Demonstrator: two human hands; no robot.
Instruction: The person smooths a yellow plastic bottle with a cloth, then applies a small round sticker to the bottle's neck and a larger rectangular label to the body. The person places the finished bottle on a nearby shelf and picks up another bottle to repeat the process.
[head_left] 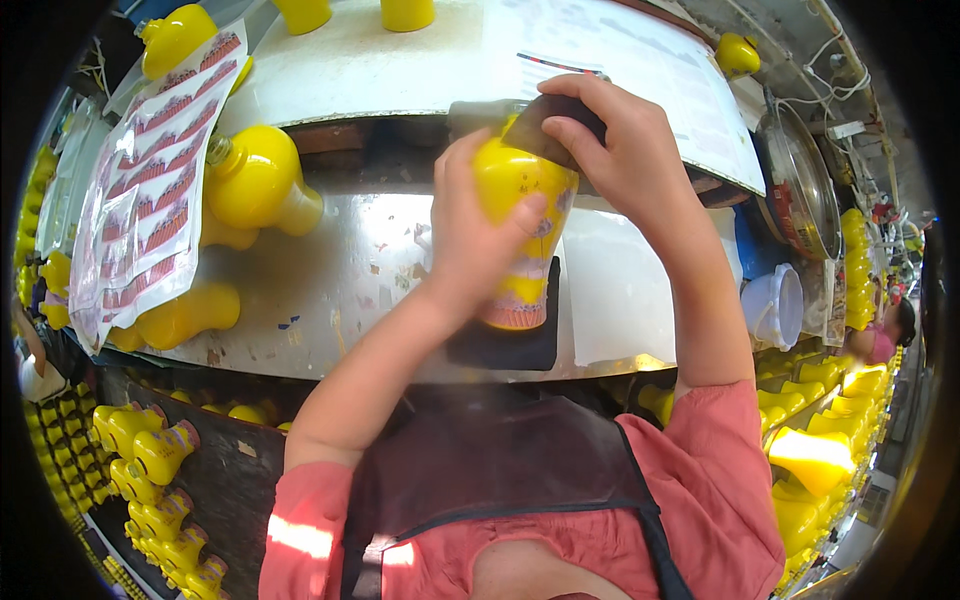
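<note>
Both hands, left (470,240) and right (620,150), clamp a glossy yellow bottle (520,230) with a pink-patterned base band

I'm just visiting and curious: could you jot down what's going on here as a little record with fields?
Left hand: left hand grips a yellow bottle standing on a dark pad
Right hand: right hand presses a dark flat tool against the bottle's top
Label: patterned band around the bottle's base
Surface: shiny metal bench
Nearby: yellow bottles lying on the bench, label sheet, white container
Below: more yellow bottles
</note>
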